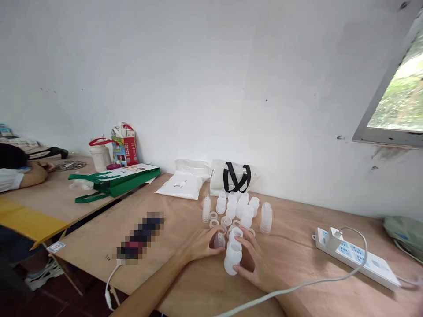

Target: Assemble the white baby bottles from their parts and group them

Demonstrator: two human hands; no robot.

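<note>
My left hand curls its thumb and fingers around a small clear dome-shaped piece on the table. To the right of it, my right hand grips a frosted white bottle, thumb low on its side. Its fingers reach a second frosted bottle just behind. Beyond both hands stand several more frosted bottles. Loose translucent rings lie between. A clear ribbed stack rises at the left of the group and a curved ribbed stack at the right.
A white power strip lies on the right, its cable crossing in front of my right arm. A pixelated phone-like object lies left. White packages, a black-handled bag and a green bag sit farther back. Another person is far left.
</note>
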